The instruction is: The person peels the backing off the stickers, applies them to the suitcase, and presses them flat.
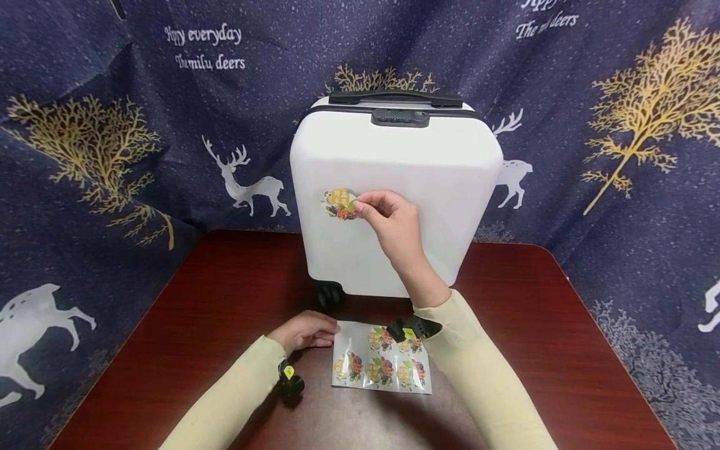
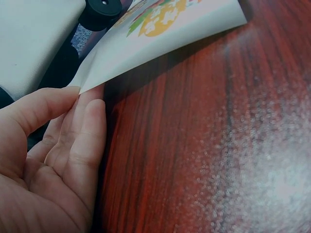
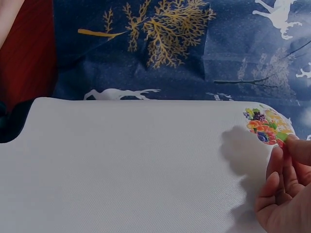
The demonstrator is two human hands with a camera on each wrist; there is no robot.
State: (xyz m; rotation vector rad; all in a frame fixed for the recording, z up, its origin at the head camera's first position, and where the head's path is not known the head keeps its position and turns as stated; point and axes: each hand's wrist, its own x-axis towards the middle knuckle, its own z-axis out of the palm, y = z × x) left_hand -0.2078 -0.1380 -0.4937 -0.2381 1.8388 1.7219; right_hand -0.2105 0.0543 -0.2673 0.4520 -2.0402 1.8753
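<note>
Head view, right hand [image 1: 396, 228] pinching sticker [image 1: 339, 204], "milu deers" backdrop [image 1: 270, 87]

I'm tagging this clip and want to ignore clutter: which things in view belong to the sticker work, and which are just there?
In the work:
- loose sticker, pinched by the right hand
- sticker sheet, edge pinched by the left hand
- white suitcase, behind the loose sticker

Just there:
- patterned backdrop
- table, only a support
- black wristbands
</note>
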